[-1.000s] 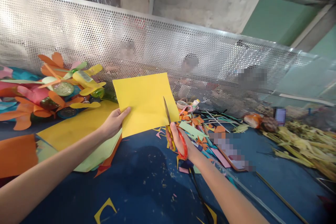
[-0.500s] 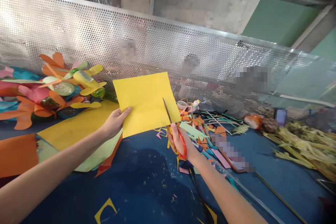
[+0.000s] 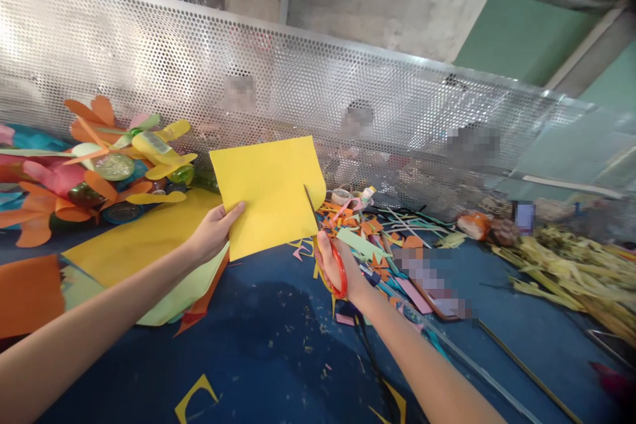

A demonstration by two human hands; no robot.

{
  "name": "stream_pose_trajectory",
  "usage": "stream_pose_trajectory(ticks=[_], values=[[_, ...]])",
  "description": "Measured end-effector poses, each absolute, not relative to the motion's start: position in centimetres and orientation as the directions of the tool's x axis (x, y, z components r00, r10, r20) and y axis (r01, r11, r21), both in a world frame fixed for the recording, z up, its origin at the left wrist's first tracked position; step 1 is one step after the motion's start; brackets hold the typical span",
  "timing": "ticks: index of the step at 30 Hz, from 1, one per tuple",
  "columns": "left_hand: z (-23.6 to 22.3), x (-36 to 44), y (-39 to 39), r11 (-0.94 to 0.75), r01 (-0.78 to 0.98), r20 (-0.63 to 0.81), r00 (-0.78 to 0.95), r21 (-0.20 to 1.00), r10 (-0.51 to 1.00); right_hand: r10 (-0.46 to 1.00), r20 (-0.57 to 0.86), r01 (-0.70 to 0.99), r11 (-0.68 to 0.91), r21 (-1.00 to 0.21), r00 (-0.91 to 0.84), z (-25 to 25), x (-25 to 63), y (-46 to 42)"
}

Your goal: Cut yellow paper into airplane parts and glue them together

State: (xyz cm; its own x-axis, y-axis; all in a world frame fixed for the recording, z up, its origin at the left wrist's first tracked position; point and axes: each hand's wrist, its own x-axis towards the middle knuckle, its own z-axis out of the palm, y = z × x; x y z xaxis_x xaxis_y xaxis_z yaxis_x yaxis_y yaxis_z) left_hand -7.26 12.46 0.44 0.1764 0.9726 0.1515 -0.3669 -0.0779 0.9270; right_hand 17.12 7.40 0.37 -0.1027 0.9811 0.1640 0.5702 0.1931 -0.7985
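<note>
A yellow sheet of paper [image 3: 268,189] is held up above the blue table, pinched at its lower left edge by my left hand [image 3: 214,232], thumb on the near face. My right hand [image 3: 342,265] grips a pair of scissors [image 3: 340,271] with red handles, fingers wrapped through the loops. The dark scissor blade lies across the right part of the sheet, pointing up and away. To the right of the blade the paper's edge bends back. The second blade is hidden behind the paper.
Paper flowers on bottles [image 3: 114,165] stand at the left, above a larger yellow sheet [image 3: 134,238] and green sheets [image 3: 189,295]. Colourful paper scraps [image 3: 368,245] and a phone [image 3: 432,285] lie right of centre. Corn husks [image 3: 551,265] are at far right, before a perforated metal screen [image 3: 298,86].
The scissors have cut further into the yellow sheet, whose right edge now curls back. The view has shifted slightly, and both hands keep their grips.
</note>
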Motion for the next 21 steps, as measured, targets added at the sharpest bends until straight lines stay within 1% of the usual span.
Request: stream_pose_trajectory(ticks=[3,5,9,13,21], values=[[0.5,-7.2,12.4,-0.078,-0.355,0.147,0.173,0.932,0.974,0.993,0.11,0.537,0.118,-0.835,-0.047,0.0,17.0,7.3],[0.6,-7.2,12.4,-0.071,-0.339,0.135,0.169,0.938,0.976,0.997,0.066,0.469,0.075,-0.88,-0.037,-0.1,16.9,7.3],[0.6,-7.0,12.3,-0.062,-0.315,0.119,0.166,0.947,0.979,0.995,0.017,0.314,0.047,-0.948,-0.098,-0.2,16.6,7.3],[0.4,-6.9,12.2,-0.066,-0.309,0.122,0.168,0.949,0.978,0.989,0.007,0.261,0.046,-0.964,-0.147,-0.2,16.7,7.6],[0.3,-6.7,12.1,-0.063,-0.273,0.119,0.193,0.96,0.974,0.983,-0.057,0.182,-0.025,-0.983,-0.176,-0.5,17.2,8.2]])
